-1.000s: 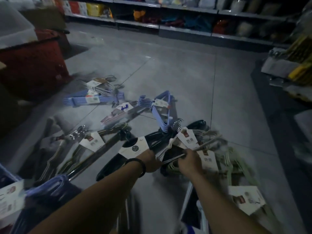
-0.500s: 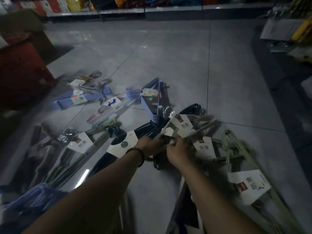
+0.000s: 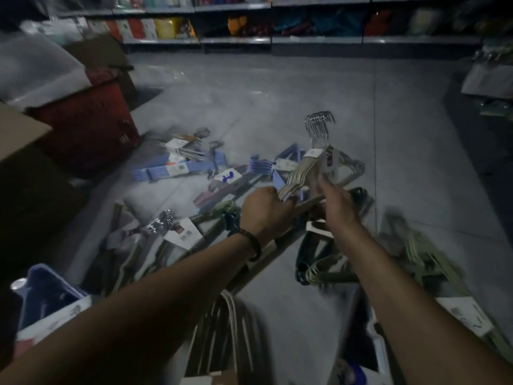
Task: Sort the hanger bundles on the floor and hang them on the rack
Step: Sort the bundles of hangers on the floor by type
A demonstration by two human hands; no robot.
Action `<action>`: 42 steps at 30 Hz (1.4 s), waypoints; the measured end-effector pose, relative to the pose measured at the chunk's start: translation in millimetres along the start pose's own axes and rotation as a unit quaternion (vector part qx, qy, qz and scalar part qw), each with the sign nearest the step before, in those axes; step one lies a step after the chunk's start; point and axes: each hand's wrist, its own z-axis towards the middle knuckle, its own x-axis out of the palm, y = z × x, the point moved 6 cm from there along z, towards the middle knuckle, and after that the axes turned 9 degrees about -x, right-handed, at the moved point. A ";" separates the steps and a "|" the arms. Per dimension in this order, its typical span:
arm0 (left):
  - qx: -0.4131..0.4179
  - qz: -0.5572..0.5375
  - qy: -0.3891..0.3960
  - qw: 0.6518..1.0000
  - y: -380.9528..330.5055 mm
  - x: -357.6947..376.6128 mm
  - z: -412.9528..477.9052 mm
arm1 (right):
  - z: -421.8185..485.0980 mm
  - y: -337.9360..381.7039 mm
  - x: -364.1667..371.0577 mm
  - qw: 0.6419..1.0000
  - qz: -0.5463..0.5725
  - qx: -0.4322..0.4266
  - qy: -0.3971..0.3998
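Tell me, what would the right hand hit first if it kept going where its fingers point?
The pale hanger bundle held up just ahead; the right hand seems to touch it, though blur hides contact.

Hanger bundle [image 3: 301,173] in the fingers [image 3: 324,181], hooks [image 3: 319,126] beyond them, loose bundles [image 3: 177,169] on the floor [image 3: 277,101] left of the fingers, pile [image 3: 410,251] to their right, basket [image 3: 83,126] far left, shelves [image 3: 305,40] behind

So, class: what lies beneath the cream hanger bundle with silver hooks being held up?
Beneath the cream hanger bundle, held by the left hand and right hand, blue plastic hangers and dark green hangers lie on the grey tiled floor. Hands and bundle hide whatever lies directly below.
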 end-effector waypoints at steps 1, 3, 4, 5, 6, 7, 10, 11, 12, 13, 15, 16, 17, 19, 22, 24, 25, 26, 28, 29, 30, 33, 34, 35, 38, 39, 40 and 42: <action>-0.003 -0.030 0.001 1.000 8.6 -13.1 -1.0 | -2.1 10.8 13.4 0.999 0.023 0.010 0.024; 0.000 -0.085 -0.002 0.996 25.5 -40.6 -1.4 | -11.5 35.5 36.9 0.996 0.048 0.029 0.070; 0.009 -0.093 -0.006 0.996 34.4 -54.5 -1.3 | -12.3 45.0 47.0 0.995 0.048 0.038 0.084; 0.031 -0.077 -0.014 0.996 42.2 -67.9 -1.2 | -13.1 55.3 54.9 0.994 0.050 0.044 0.089; 0.060 -0.044 -0.029 0.997 48.3 -81.3 -3.3 | -14.3 66.1 62.3 0.993 0.059 0.044 0.092; 0.091 -0.014 -0.046 0.995 53.4 -93.9 -6.6 | -13.1 75.3 71.4 0.991 0.079 0.038 0.097; 0.152 0.018 -0.060 0.986 74.9 -118.6 -21.1 | -18.3 91.1 108.9 0.986 0.134 0.023 0.101; 0.170 0.038 -0.064 0.983 82.0 -123.1 -24.6 | -19.2 89.3 122.4 0.990 0.119 0.015 0.072; 0.189 0.069 -0.075 0.977 90.0 -128.0 -27.4 | -22.0 85.8 135.6 0.995 0.089 0.001 0.040; 0.206 0.092 -0.090 0.970 98.7 -134.2 -29.5 | -23.5 79.8 149.0 0.998 0.054 -0.014 0.010; 0.232 0.121 -0.112 0.959 117.2 -150.3 -33.2 | -25.2 65.9 175.9 0.998 0.004 -0.039 -0.040; 0.242 0.136 -0.112 0.954 126.6 -158.0 -35.2 | -27.0 60.4 189.5 0.998 -0.009 -0.047 -0.050; 0.247 0.153 -0.104 0.951 136.7 -164.4 -35.1 | -34.0 59.9 202.5 0.997 -0.021 -0.050 -0.052; 0.236 0.175 -0.052 0.954 159.0 -177.5 -31.4 | -43.4 58.1 230.0 0.996 -0.037 -0.063 -0.056; 0.201 0.157 0.114 0.960 183.1 -194.5 -17.2 | -51.2 50.7 271.4 0.995 -0.004 -0.082 -0.058; 0.122 0.056 0.179 0.975 205.5 -216.7 0.7 | -51.3 43.4 300.1 0.995 0.049 -0.073 -0.053; 0.081 -0.007 0.166 0.983 221.7 -230.0 13.3 | -50.3 40.5 313.9 0.995 0.064 -0.063 -0.045; 0.039 -0.051 0.135 0.989 244.3 -242.6 29.7 | -48.9 38.1 328.8 0.996 0.071 -0.053 -0.028; -0.061 -0.139 0.068 0.986 295.9 -263.9 56.1 | -49.5 36.2 361.7 0.996 0.076 -0.036 0.017; -0.122 -0.216 0.063 0.967 320.8 -267.1 65.7 | -51.1 34.2 377.9 0.997 0.068 -0.026 0.037; -0.185 -0.316 0.078 0.927 342.6 -265.1 72.5 | -52.9 30.3 393.9 0.996 0.065 -0.015 0.053; -0.289 -0.504 0.166 0.797 363.0 -256.4 74.9 | -59.0 17.2 441.1 0.993 0.062 0.016 0.095; -0.284 -0.514 0.177 0.790 367.8 -253.1 82.8 | -57.7 9.9 458.1 0.992 0.062 0.024 0.104; -0.275 -0.501 0.160 0.805 371.3 -253.4 91.2 | -58.7 5.6 470.4 0.991 0.058 0.034 0.114; -0.273 -0.465 0.103 0.836 391.3 -256.2 118.1 | -58.1 -7.7 502.4 0.985 0.060 0.060 0.147; -0.280 -0.445 0.088 0.846 407.1 -255.0 129.2 | -55.2 -11.9 511.1 0.982 0.043 0.066 0.169; -0.293 -0.423 0.065 0.855 429.1 -248.7 144.1 | -52.9 -15.6 519.2 0.978 0.035 0.079 0.189; -0.322 -0.363 0.011 0.874 479.0 -228.9 176.5 | -47.9 -24.0 531.0 0.970 0.051 0.125 0.203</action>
